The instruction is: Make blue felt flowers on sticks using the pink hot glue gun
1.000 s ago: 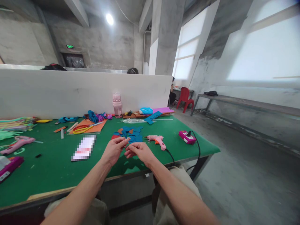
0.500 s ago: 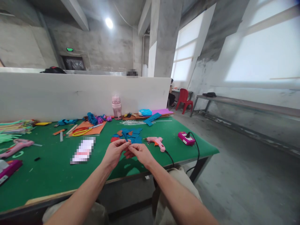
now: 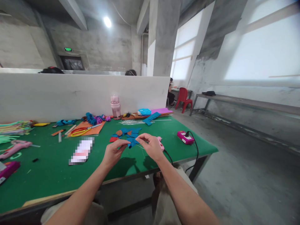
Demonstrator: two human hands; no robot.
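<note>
My left hand (image 3: 115, 152) is closed in a pinch, with a small dark blue paper piece (image 3: 129, 146) at its fingertips. Just to its right, my right hand (image 3: 150, 147) also pinches, but what its fingers hold is too small to make out. A thin pale strand shows below those fingers. Beyond both hands lies a loose pile of blue paper pieces (image 3: 133, 131), with a few brown and red bits among them. A pink hot glue gun (image 3: 161, 145) lies on the table, mostly hidden behind my right hand.
On the green table (image 3: 77, 178) are a phone (image 3: 82, 151), yellow-handled scissors (image 3: 78, 132) on orange sheets, thin wires (image 3: 130, 122) and a pink bottle (image 3: 115, 107). A magenta power box (image 3: 185, 137) with a black cord sits right. A white partition (image 3: 58, 97) stands behind.
My hands, together before, have moved apart, the right one going up and right. It now covers much of the glue gun. The blue piece stays by the left fingertips.
</note>
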